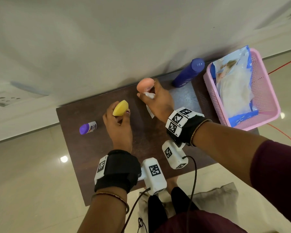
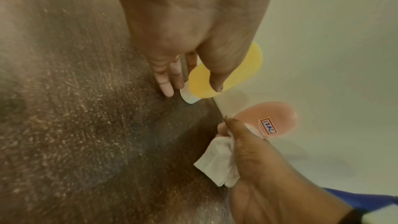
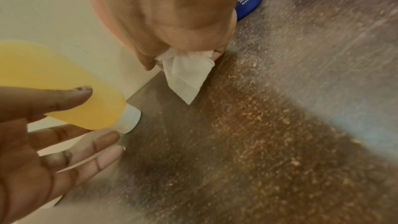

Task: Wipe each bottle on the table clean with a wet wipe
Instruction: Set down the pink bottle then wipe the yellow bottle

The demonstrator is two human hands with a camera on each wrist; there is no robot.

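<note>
My left hand pinches a yellow bottle between thumb and fingers. The bottle stands cap-down, its white cap on the brown table. Just to the right, my right hand grips a crumpled white wet wipe against a pink bottle near the table's far edge. One corner of the wipe hangs below the fingers. The pink bottle carries a small handwritten label. A tall blue bottle stands at the back right. At the left lies a small purple-capped bottle.
A pink mesh basket holding a pack of wipes sits on the table's right end. A pale wall runs directly behind the table. A red cable crosses the floor at right. Tiled floor surrounds the small table.
</note>
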